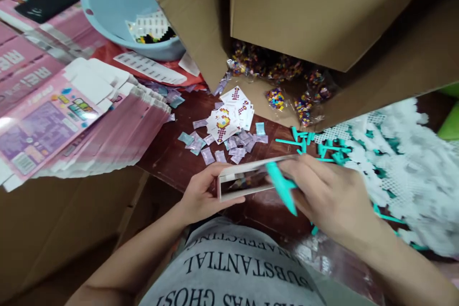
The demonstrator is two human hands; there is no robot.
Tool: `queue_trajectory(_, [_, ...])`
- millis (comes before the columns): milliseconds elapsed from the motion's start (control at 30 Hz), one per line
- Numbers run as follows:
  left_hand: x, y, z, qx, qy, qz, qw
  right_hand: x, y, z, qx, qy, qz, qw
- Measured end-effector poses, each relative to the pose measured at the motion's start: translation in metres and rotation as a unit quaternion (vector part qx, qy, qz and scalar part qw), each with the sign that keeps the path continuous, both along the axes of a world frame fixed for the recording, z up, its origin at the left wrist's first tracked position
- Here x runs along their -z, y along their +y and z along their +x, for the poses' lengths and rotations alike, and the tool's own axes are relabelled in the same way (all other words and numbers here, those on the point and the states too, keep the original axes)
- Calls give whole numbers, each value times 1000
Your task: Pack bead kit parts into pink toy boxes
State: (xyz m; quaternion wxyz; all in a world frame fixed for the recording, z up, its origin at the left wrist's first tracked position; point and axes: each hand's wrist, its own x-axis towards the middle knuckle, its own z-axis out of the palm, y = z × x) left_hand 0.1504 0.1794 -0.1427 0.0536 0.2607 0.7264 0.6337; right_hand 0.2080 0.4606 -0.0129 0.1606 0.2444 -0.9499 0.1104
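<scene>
Left hand (201,196) is wrapped around the near-left end of a small open box (251,179), fingers closed on its edge, held just above the bench (168,158) close to the body. Right hand (326,196) pinches a teal plastic tool (283,186) with fingers closed on it, its tip at the box mouth; looks like an insertion step. To do it well: keep the box mouth level and squared by the left hand, feed the tool in lengthwise along the long axis, don't crush the card walls. Box contents are too blurred to tell. More teal pieces (322,146) lie just right, on white mesh sheets (405,167); small sachets (229,146) and pattern cards (231,114) lie far of the box; flat pink cartons (71,119) are stacked left.
</scene>
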Motion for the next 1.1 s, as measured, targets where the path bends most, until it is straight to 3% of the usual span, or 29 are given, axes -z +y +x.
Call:
queue_trajectory(100, [-3,13,4,-16,-9,-23,1000,-10,-10,-8,-4,-17,4,1000])
queue_trajectory(300, [-1,25,8,-1,52,-10,999,-7,-19,-22,-140,-77,37,986])
queue_trajectory(400, [7,30,12,-2,24,8,1000,-3,-19,-26,-156,-97,-46,982])
queue_trajectory(533, [16,32,14,-18,-5,82,996,9,3,-16,-93,-48,-170,980])
queue_trajectory(600, [21,35,14,-32,6,109,993,26,16,-7,-25,-8,-207,978])
queue_trajectory(700, [31,45,13,-9,28,127,992,59,26,8,32,-27,-231,972])
queue_trajectory(833, [50,60,14,63,31,77,995,81,20,22,95,6,-164,982])
queue_trajectory(933, [56,65,19,75,4,47,996,71,14,28,141,41,-58,987])
queue_trajectory(1100, [50,61,23,53,25,-11,998,52,18,35,128,73,74,986])
